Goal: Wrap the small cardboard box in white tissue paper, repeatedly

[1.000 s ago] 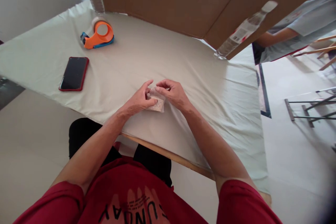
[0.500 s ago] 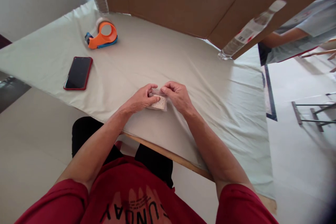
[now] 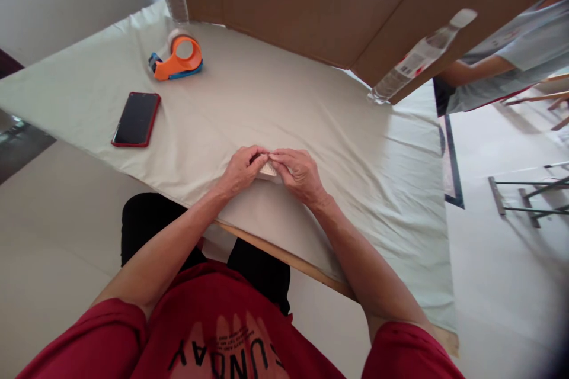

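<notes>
A small whitish packet in clear plastic lies near the table's front edge, partly covered by my fingers. My left hand is closed at its left side, thumb and fingertips pinching the upper edge of the wrapping. From the right, my right hand pinches the same edge, its fingertips meeting those of the left. What is inside the plastic looks pale with a fine pattern; I cannot make out its kind.
An orange tape dispenser and a red-cased phone lie at the left on the cloth-covered table. Plastic bottles stand against a large cardboard panel. A person's arm shows beyond it at the right.
My right hand has moved in to the left and met my left fingertips over the packet's upper edge. The packet is now more covered. The view has shifted slightly.
</notes>
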A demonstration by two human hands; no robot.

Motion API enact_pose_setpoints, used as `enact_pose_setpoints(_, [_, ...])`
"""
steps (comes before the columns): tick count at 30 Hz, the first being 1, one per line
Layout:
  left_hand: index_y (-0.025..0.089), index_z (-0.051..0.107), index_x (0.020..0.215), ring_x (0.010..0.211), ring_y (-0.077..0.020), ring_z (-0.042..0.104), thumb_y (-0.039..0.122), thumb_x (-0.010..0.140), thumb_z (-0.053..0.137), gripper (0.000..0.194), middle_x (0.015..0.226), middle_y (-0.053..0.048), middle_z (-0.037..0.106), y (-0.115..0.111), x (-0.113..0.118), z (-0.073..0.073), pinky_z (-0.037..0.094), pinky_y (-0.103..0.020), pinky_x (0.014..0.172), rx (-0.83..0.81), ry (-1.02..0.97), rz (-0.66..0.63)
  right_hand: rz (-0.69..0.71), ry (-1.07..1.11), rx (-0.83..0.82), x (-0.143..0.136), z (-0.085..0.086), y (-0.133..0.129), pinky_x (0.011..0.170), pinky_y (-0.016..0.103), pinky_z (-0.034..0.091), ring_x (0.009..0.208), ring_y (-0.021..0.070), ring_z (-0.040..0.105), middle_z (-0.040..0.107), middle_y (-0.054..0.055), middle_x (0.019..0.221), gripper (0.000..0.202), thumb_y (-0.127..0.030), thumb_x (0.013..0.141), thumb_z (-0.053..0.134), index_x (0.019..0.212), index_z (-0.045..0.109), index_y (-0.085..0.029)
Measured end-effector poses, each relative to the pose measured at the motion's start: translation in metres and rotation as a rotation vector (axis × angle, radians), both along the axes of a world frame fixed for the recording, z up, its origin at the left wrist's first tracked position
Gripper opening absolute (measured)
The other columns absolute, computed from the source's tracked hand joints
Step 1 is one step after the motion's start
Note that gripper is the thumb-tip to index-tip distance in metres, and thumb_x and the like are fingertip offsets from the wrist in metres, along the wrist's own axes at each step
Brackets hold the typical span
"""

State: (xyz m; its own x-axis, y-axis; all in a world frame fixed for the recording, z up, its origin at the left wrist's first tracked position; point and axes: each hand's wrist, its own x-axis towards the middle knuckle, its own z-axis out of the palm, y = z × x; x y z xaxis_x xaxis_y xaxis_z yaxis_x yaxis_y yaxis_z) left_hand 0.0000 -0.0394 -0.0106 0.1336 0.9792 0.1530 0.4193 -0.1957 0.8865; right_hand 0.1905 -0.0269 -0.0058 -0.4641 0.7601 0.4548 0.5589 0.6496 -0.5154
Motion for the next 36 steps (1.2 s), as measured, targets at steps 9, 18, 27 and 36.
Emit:
enact_pose_setpoints(9, [0.019, 0.071, 0.107, 0.104, -0.0230, 0.065, 0.029, 0.100, 0.043, 0.030, 0.109, -0.008, 0.076, 0.000, 0.008, -0.011, 0.048, -0.036, 0.098, 0.048, 0.101, 0.105, -0.015, -0.295, 0.249, -0.003, 0.003, -0.015, 0.105, 0.047, 0.039, 0.133, 0.0311, 0.055, 0.070, 0.013, 0.130, 0.032, -0.037, 0.103, 0.051, 0.124, 0.069, -0.023])
enact_pose_setpoints(18, [0.020, 0.070, 0.108, 0.104, -0.0228, 0.066, 0.026, 0.102, 0.041, 0.031, 0.108, -0.008, 0.075, -0.001, 0.010, -0.016, 0.049, -0.035, 0.097, 0.107, 0.167, 0.156, -0.064, -0.227, 0.330, -0.007, -0.009, -0.012, 0.105, 0.045, 0.043, 0.130, 0.0286, 0.057, 0.071, 0.011, 0.124, 0.028, -0.039, 0.103, 0.053, 0.113, 0.074, -0.024])
enact_pose_setpoints(27, [0.019, 0.071, 0.106, 0.100, -0.0230, 0.065, 0.025, 0.100, 0.043, 0.029, 0.105, -0.008, 0.076, 0.002, 0.009, -0.019, 0.050, -0.036, 0.095, 0.130, 0.159, 0.169, -0.081, -0.127, 0.301, -0.011, -0.016, -0.016, 0.107, 0.048, 0.042, 0.134, 0.0292, 0.055, 0.067, 0.010, 0.136, 0.022, -0.036, 0.101, 0.054, 0.106, 0.072, -0.025])
enact_pose_setpoints(36, [0.019, 0.071, 0.102, 0.095, -0.0230, 0.065, 0.025, 0.099, 0.044, 0.028, 0.099, -0.008, 0.075, 0.000, 0.010, -0.017, 0.050, -0.035, 0.091, 0.129, 0.163, 0.184, -0.183, 0.054, 0.237, -0.007, -0.018, -0.016, 0.108, 0.048, 0.043, 0.128, 0.0298, 0.060, 0.066, 0.015, 0.135, 0.037, -0.043, 0.096, 0.057, 0.127, 0.061, -0.022])
